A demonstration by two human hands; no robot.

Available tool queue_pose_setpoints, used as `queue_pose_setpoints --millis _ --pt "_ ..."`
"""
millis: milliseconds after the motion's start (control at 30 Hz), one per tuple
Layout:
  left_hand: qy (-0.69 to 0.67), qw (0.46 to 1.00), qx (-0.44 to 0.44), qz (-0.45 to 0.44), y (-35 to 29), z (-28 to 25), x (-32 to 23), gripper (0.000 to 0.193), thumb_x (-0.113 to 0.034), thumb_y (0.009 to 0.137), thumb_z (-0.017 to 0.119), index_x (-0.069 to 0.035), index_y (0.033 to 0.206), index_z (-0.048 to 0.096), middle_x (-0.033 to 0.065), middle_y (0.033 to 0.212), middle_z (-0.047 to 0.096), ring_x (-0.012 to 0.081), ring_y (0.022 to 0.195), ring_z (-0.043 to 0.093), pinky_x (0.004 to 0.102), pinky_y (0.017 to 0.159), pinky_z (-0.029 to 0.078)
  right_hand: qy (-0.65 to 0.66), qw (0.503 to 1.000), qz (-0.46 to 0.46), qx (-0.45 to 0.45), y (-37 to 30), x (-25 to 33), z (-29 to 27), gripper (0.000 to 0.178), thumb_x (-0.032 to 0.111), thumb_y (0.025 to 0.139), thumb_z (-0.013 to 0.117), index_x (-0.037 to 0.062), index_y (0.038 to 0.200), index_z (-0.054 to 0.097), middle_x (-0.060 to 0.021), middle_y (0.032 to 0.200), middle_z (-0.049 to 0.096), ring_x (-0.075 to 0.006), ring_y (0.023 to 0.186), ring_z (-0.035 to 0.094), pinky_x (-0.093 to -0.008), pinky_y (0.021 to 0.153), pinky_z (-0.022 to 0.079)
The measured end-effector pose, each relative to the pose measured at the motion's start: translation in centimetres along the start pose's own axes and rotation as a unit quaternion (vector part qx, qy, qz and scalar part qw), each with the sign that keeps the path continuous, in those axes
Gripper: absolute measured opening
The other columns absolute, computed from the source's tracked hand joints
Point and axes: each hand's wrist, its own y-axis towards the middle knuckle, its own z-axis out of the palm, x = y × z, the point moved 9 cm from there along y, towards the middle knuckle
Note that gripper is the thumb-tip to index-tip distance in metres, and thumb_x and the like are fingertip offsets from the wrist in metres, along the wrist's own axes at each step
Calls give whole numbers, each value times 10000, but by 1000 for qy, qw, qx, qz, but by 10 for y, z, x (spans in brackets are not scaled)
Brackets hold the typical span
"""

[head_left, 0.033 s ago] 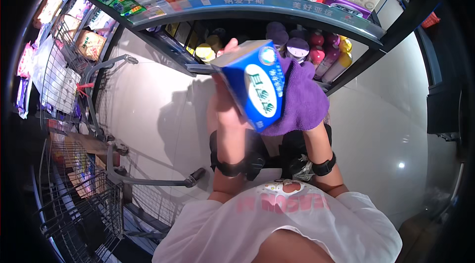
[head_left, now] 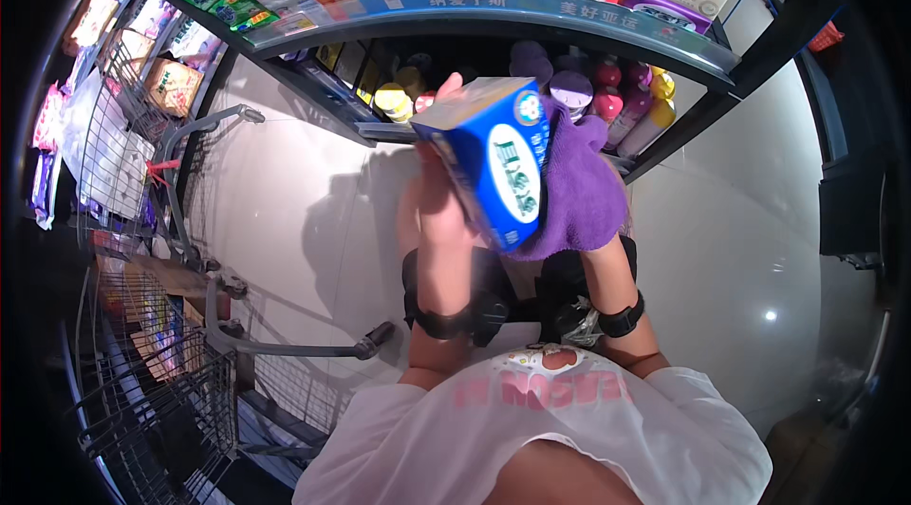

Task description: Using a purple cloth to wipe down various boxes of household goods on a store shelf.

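A blue soap box point(head_left: 479, 163) with a white oval and a pale side is tilted in front of my chest, partly blurred. My left hand point(head_left: 446, 206) grips it from the left and beneath; one fingertip shows past its far edge. A purple cloth point(head_left: 586, 187) lies bunched against the box's right side. Beneath that cloth, my right hand is covered, its fingers hidden; only the right forearm point(head_left: 608, 277) comes out below. The cloth is held up by that hand.
Ahead, a shelf point(head_left: 493, 7) carries soap boxes in blue, red, white and other colours. Several bottles point(head_left: 607, 102) with coloured caps stand on the lower level. At left is a wire cart point(head_left: 161, 344) with grey bars reaching over the tiled floor point(head_left: 294, 211).
The box has shifted slightly to the right and turned a little more upright in my hands. The cloth's folds have moved slightly with it.
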Motion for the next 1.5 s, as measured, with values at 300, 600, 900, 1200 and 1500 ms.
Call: queue_pose_setpoints --millis 300,600,900,1200,1500 --pt "69 993 68 -71 1 -1 12 770 -544 800 369 -41 1317 99 120 1347 193 238 1217 255 389 999 218 300 937 162 76 -16 -42 35 510 96 717 617 13 1167 392 -112 1136 458 -193 1035 452 -292 897 349" --pt "177 983 47 -12 -7 -12 7 773 -439 775 527 4 1296 168 138 1282 301 221 1148 354 324 948 287 149 967 208 8 -2 -18 13 599 164 697 641 13 1199 350 -153 1121 445 -239 1015 452 -316 885 351" --pt "259 961 87 -46 -17 9 8 980 -450 606 708 28 1280 179 120 1253 304 197 1109 379 291 897 330 23 995 63 -68 10 3 -8 890 209 593 743 43 1287 211 -107 1262 325 -222 1156 347 -321 948 309" --pt "420 900 106 45 -14 3 6 915 -563 532 682 66 1126 384 143 1116 362 256 1042 381 348 888 303 289 933 198 -85 0 -21 -11 782 177 663 678 31 1284 227 -112 1253 341 -210 1143 356 -314 953 304" --pt "394 908 96 108 -16 10 -12 979 -576 467 712 51 1133 365 123 1157 293 225 1015 381 336 885 310 259 949 173 -51 -7 -15 -7 737 157 684 655 28 1278 237 -111 1237 353 -207 1124 368 -309 949 307"
